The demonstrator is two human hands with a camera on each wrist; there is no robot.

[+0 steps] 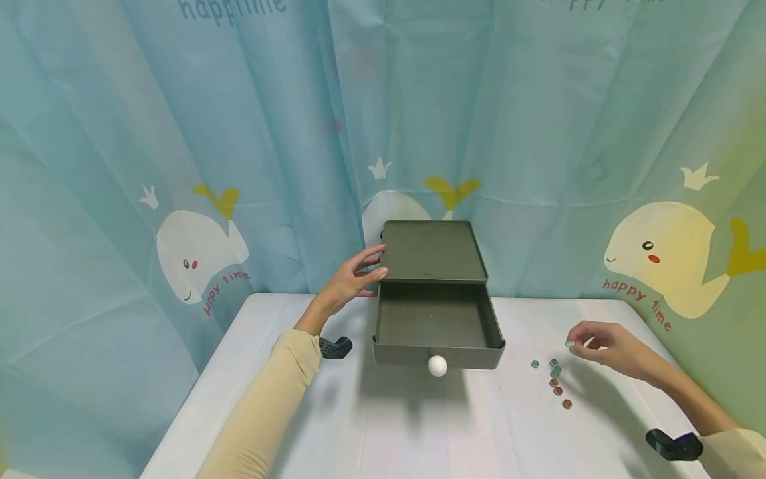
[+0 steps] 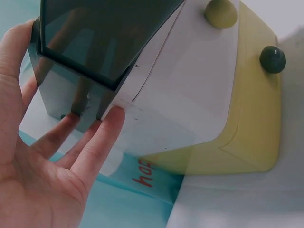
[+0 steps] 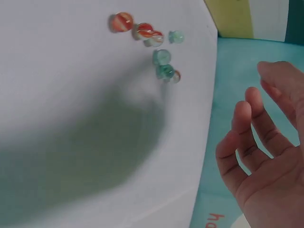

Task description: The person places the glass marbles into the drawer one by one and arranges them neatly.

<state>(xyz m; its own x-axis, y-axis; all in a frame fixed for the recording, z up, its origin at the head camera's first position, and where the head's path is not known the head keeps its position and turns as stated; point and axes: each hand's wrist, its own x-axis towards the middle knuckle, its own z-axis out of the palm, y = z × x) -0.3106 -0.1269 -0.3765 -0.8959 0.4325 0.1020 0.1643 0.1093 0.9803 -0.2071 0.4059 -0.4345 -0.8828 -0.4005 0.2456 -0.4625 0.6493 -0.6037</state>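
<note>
A drawer unit stands at the back of the table, its dark green top drawer pulled out, with a white knob on the front. Along the unit's left side, my left hand touches it with fingers spread and fairly straight, also seen in the left wrist view. To the right of the unit, my right hand pinches a small pale marble above the table. The right wrist view does not show this marble. Several glass marbles, including an orange-striped marble and a green marble, lie below and left of that hand.
Beneath the green tier, the left wrist view shows a white drawer with a yellow knob and a yellow drawer with a dark green knob. A whale-print curtain hangs behind the white table.
</note>
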